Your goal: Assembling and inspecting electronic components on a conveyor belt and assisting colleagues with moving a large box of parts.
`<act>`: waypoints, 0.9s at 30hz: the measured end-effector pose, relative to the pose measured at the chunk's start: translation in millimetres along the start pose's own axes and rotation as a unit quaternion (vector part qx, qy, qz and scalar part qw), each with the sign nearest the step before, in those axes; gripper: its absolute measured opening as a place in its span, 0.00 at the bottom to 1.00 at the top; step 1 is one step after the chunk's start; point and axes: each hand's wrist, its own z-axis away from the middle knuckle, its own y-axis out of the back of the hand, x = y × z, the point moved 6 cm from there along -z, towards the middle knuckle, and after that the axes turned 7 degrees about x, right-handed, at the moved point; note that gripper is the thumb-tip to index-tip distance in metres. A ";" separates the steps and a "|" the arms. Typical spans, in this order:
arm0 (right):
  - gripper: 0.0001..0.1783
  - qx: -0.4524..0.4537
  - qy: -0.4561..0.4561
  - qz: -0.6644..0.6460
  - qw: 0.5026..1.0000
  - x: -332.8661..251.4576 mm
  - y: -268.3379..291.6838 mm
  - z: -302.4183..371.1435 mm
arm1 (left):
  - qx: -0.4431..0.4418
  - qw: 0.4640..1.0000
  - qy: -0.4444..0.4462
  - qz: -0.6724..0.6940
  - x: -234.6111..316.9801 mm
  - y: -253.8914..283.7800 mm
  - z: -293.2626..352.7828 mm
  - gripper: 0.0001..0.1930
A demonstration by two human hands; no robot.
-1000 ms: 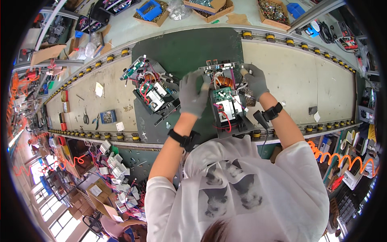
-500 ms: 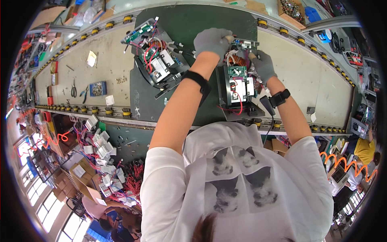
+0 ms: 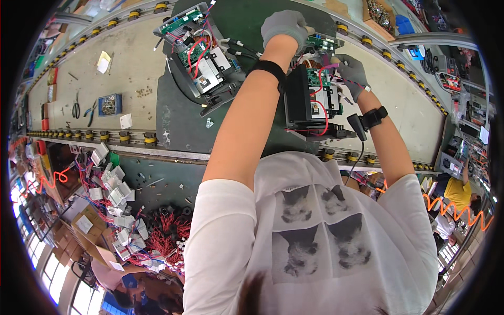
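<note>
An open electronic unit [image 3: 328, 100] with a black side panel, green circuit boards, white blocks and red wires stands in front of me on a dark green board [image 3: 184, 123]. My left hand [image 3: 286, 27], in a grey glove, is closed at its far left corner; the palm hides what the fingers grip. At the unit's right side my right hand [image 3: 352, 73], gloved alike, has its fingers bent in beside a purple piece [image 3: 332, 66] and thin red and dark wires. What they pinch is hidden. A second, similar unit [image 3: 207, 71] sits to the left, with black cables beside it.
Roller tracks [image 3: 149, 138] border the pale bench on both sides. A blue box of small metal parts [image 3: 109, 105], pliers [image 3: 91, 114] and scissors [image 3: 76, 106] lie at left. White connector blocks [image 3: 123, 191] and red wire bundles [image 3: 168, 236] fill the lower left. A cable hangs from my right wrist.
The view has shifted. Both hands stay at the right unit; my left hand is a little farther out. The purple piece and thin wires now show plainly beside my right hand.
</note>
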 end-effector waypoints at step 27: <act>0.16 0.001 0.082 0.020 0.996 -38.7 -3.5 38.0 | -0.095 0.995 0.010 0.015 6.3 -6.7 11.0 0.16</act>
